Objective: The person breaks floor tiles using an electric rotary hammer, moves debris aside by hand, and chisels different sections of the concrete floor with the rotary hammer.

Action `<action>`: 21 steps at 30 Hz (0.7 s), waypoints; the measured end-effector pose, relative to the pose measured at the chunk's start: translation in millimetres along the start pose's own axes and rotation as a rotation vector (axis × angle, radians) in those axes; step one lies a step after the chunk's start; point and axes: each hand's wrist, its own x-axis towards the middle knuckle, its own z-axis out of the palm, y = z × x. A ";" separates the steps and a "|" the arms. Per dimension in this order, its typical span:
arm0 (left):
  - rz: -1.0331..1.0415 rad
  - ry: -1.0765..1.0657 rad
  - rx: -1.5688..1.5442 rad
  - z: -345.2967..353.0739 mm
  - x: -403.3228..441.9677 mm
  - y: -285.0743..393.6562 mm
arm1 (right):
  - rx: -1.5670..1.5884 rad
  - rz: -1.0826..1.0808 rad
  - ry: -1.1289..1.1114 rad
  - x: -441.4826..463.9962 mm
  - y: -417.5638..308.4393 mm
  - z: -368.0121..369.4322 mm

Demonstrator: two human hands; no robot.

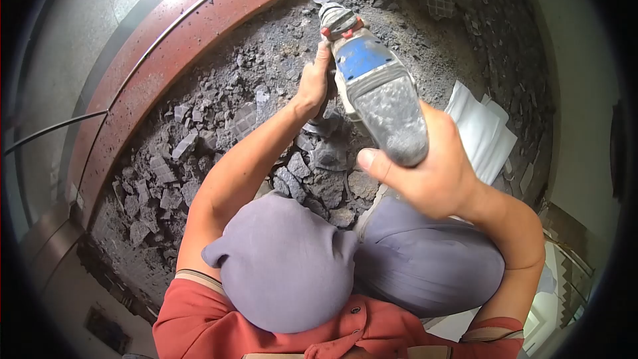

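Observation:
A dusty rotary hammer [380, 86] with a blue label and a grey rear housing slants across the middle of the head view, its chuck end pointing up and away. At its front, my left hand [315, 86] is closed around the side grip, thumb lying along the tool's body. My right hand [442, 176] wraps the rear end from the right; its thumb shows, while most of the fingers are hidden behind the tool. A short piece of the bit [322, 0] shows beyond the chuck, against the rubble-covered floor.
Broken rubble [185, 145] and tile pieces [246, 119] cover the floor around my knees. White sheets [480, 131] lie to the right. A black cable [151, 48] runs over the red raised border [143, 83] at left. A wall [575, 93] stands at right.

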 end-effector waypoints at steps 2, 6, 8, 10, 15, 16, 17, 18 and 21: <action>-0.016 0.006 0.104 -4.9 14.5 6.6 | -0.029 0.044 -0.005 10.3 9.3 -11.5; -0.061 -0.036 0.200 -8.9 38.0 3.9 | 0.013 0.165 0.001 8.6 21.6 -28.7; -0.084 -0.048 0.219 -3.4 28.8 2.8 | 0.079 0.189 0.037 -8.7 18.7 -26.2; -0.131 -0.089 0.251 7.4 18.8 10.3 | 0.087 0.200 0.064 -19.8 16.2 -29.7; -0.214 -0.240 0.412 38.8 -8.9 15.4 | 0.203 0.445 0.226 -49.7 -3.7 -63.3; -0.254 -0.385 0.506 42.5 -14.3 36.4 | 0.275 0.429 0.240 -52.6 -0.7 -75.1; -0.122 -0.492 0.625 27.3 6.3 24.6 | 0.344 0.402 0.256 -52.9 3.6 -85.9; 0.024 -0.357 0.780 24.3 17.4 33.0 | 0.378 0.367 0.305 -54.6 9.2 -89.8; 0.492 0.285 1.260 2.4 65.5 46.2 | 0.406 0.404 0.367 -64.8 29.8 -100.7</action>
